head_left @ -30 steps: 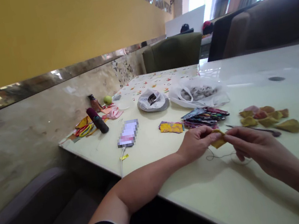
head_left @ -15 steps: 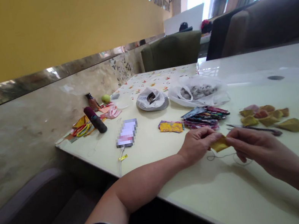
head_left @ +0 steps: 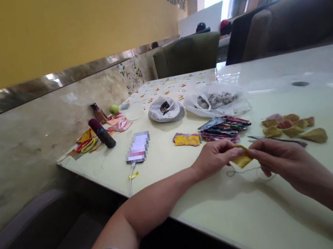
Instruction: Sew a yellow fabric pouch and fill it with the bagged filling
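Between my two hands is a small piece of yellow fabric (head_left: 242,160), held just above the table. My left hand (head_left: 215,156) pinches its left side with thumb and fingers. From the other side, my right hand (head_left: 275,156) grips the fabric's right edge; whether a needle is in those fingers is too small to see. A dark thread (head_left: 242,171) loops beneath the fabric toward my right hand. Tweezers or thin scissors (head_left: 285,139) lie just behind my right hand. Beyond them sit several small yellow fabric pieces (head_left: 315,136) around a reddish one.
Stacked patterned fabric strips (head_left: 223,128) and a yellow bundle (head_left: 186,139) lie beyond my hands. Two white plastic bags (head_left: 243,102) stand farther back. A phone (head_left: 138,146) on a cable, a thread spool (head_left: 102,133) and yellow-handled scissors (head_left: 89,145) are at left.
The whole view has shifted slightly, so things sit a little farther left. Both hands keep hold of the yellow fabric, which is tilted a little differently.
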Motion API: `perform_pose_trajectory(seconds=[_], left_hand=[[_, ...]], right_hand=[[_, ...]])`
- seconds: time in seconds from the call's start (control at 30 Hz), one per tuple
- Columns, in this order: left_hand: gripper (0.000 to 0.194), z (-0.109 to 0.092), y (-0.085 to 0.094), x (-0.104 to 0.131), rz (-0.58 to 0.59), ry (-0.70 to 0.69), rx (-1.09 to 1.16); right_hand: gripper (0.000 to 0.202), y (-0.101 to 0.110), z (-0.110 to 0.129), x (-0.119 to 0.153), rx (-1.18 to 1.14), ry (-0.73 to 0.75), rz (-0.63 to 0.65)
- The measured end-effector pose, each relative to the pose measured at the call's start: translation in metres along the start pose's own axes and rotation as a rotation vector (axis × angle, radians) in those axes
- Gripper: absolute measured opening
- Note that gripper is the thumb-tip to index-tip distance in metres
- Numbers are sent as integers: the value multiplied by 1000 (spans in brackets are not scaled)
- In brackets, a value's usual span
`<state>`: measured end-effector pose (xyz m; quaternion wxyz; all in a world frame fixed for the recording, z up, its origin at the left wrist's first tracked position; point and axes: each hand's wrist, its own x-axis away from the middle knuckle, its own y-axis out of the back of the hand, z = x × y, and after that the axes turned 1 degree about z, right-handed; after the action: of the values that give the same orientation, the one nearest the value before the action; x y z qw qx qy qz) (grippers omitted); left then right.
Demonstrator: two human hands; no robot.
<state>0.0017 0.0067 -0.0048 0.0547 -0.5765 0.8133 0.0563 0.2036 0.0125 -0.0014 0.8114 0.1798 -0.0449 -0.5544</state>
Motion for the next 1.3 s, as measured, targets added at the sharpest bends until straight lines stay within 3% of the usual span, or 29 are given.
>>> perform_pose_trajectory(seconds=[0.13, 0.23, 0.5, 0.7, 0.83, 0.93, 1.03, 1.17, 1.3], left_hand=[[43, -3, 1, -1, 46, 70, 18], [44, -7, 0, 0, 69, 116, 54], [45, -6, 0, 0, -49, 33, 93], [41, -1, 1, -2, 29, 75, 107], [33, -1, 0, -3, -88, 105, 209], [28, -1, 1, -4, -258, 117, 288], [26, -1, 3, -6, -341, 137, 342], [31, -1, 2, -6, -353, 140, 362], [35, -1, -4, -1, -272, 146, 308]], right_hand=[[49, 2, 4, 0, 13, -17, -41], [50, 2, 7, -1, 21, -17, 14], [44, -7, -3, -2, -248, -151, 16], [43, -8, -9, -5, -348, -177, -4], [42, -11, -2, -3, -379, -135, -29], [43, -16, 5, -3, -329, -111, -46], [42, -18, 7, -5, -250, -92, -45], [37, -19, 4, -5, -124, -12, -32], [31, -22, 4, -5, -31, 38, -93]])
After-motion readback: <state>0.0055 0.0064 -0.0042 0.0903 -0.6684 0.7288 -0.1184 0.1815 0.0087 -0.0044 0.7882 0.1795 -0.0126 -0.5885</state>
